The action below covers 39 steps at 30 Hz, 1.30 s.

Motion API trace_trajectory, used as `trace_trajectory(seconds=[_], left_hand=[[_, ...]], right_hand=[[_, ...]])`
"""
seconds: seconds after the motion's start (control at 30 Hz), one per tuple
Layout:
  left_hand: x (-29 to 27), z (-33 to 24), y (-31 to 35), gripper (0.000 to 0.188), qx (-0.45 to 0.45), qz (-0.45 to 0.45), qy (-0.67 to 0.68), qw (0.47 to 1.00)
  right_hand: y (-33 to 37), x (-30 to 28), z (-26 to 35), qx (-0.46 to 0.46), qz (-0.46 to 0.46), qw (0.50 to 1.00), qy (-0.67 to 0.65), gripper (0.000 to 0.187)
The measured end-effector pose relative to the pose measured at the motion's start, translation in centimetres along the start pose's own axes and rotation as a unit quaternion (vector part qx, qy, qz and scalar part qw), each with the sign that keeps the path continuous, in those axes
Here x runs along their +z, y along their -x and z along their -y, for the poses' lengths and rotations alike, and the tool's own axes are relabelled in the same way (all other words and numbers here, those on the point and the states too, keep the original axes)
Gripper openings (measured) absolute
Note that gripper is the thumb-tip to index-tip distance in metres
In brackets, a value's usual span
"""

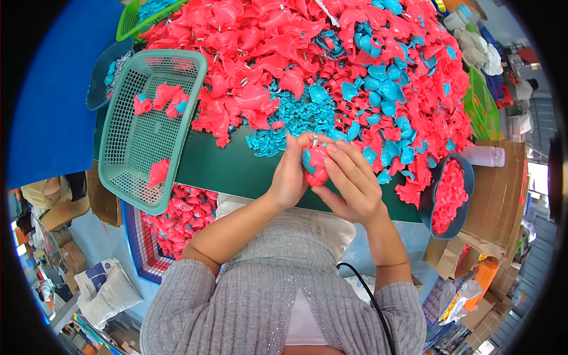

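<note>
Between my two hands, close to the table's near edge, is a small pink plastic toy piece [318, 167] with a blue part on its left side and a bit of metal at its top. My left hand [291, 171] grips it from the left, fingers curled round its upper end. From the right, my right hand [354, 180] presses its fingers and thumb against it. The fingers hide part of the piece. Just beyond my hands lies a heap of small blue plastic parts [305, 115], with larger blue cup-shaped pieces [387, 89] to its right.
A big pile of pink parts [266, 47] covers the far side of the green table [219, 165]. At left, a green basket [106, 171] holds a few pink-and-blue pieces. A blue crate [133, 248] of pieces stands below it. At right is a dark bin [467, 189] of pink parts.
</note>
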<state>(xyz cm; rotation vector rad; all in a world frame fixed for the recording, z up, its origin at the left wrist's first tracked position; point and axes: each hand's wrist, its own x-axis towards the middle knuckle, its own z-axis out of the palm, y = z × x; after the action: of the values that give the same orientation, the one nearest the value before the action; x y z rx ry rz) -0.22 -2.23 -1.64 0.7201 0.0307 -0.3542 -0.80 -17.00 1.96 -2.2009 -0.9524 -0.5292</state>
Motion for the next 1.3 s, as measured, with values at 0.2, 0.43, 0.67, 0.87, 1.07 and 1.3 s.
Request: trace_trajectory(seconds=[0.2,0.43,0.67,0.87,1.07,1.3], left_hand=[[-0.2,-0.2,0.4,0.058,0.005,0.009,-0.005,1.000],[0.2,-1.5,1.2,0.042,0.035,0.044,-0.171,0.984],[-0.1,-0.9,1.4,0.048,0.100,0.077,-0.271,0.954],[0.7,-0.6,0.8,0.039,0.065,0.001,-0.206,0.976],[0.1,-1.6,0.9,0.044,-0.063,-0.033,-0.120,0.990],[-1.0,-3.4,1.0,0.052,-0.069,0.110,-0.103,0.986]], right_hand=[[0.0,0.3,-0.3,-0.004,0.002,1.000,-0.027,0.052],[0.9,0.4,-0.6,0.066,-0.012,0.985,-0.160,0.052],[1.7,1.1,-1.8,0.370,-0.089,0.748,-0.544,0.031],[1.1,2.5,-1.7,0.425,-0.148,0.735,-0.508,0.025],[1.0,1.6,-0.9,0.354,-0.088,0.789,-0.494,0.051],[1.3,0.5,-2.1,0.358,-0.034,0.762,-0.539,0.076]])
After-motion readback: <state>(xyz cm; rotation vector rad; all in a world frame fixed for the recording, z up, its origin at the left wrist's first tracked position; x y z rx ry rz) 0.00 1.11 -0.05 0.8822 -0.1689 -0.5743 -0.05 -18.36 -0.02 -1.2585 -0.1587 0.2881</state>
